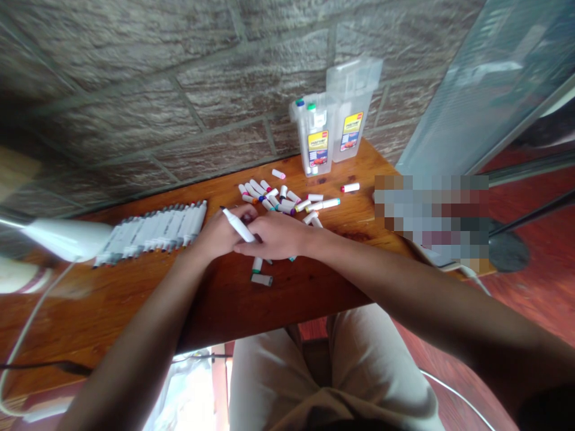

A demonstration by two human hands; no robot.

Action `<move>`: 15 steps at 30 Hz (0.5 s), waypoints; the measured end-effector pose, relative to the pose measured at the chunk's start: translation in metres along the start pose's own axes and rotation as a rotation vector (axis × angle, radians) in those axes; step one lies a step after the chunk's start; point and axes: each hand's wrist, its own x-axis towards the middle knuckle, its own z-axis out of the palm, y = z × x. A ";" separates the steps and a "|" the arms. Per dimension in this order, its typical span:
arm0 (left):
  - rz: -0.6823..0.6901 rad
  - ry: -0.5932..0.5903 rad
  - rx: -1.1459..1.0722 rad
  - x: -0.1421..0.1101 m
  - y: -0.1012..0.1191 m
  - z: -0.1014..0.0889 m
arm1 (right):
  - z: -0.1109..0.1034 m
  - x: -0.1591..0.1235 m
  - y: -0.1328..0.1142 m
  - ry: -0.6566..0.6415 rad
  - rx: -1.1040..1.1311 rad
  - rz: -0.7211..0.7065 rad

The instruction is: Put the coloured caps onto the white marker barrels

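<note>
My right hand (pixel 281 233) is closed around a white marker (pixel 241 226), whose dark tip points up and to the left. Close against it on the left is my left hand (pixel 222 232), its fingers curled and partly covered by the marker and the right hand. What those fingers hold, if anything, is hidden. Loose marker caps (pixel 262 279) with coloured bands lie below the hands, and more of them (pixel 287 205) are scattered just beyond. A row of white markers (pixel 153 228) lies side by side on the wooden table to the left.
Two clear plastic marker cases (pixel 318 129) stand at the back near the stone wall (pixel 215 96), the front one holding a few markers. A white lamp (pixel 67 236) and cable are at the left. A blurred-out patch (pixel 431 221) covers the table's right end.
</note>
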 end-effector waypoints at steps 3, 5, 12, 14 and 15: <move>-0.014 -0.005 -0.003 0.000 0.001 0.000 | 0.000 0.000 0.000 -0.002 -0.008 -0.001; -0.018 -0.006 -0.002 0.000 0.002 0.000 | 0.001 0.000 0.000 0.000 -0.006 -0.004; -0.019 -0.022 -0.001 0.000 0.003 -0.002 | -0.001 -0.001 0.001 -0.003 -0.009 -0.014; -0.023 -0.026 -0.007 0.000 0.003 -0.002 | -0.001 -0.002 0.000 -0.008 -0.023 -0.009; -0.023 -0.024 -0.010 0.000 0.002 -0.002 | -0.002 -0.002 -0.001 -0.011 -0.028 -0.006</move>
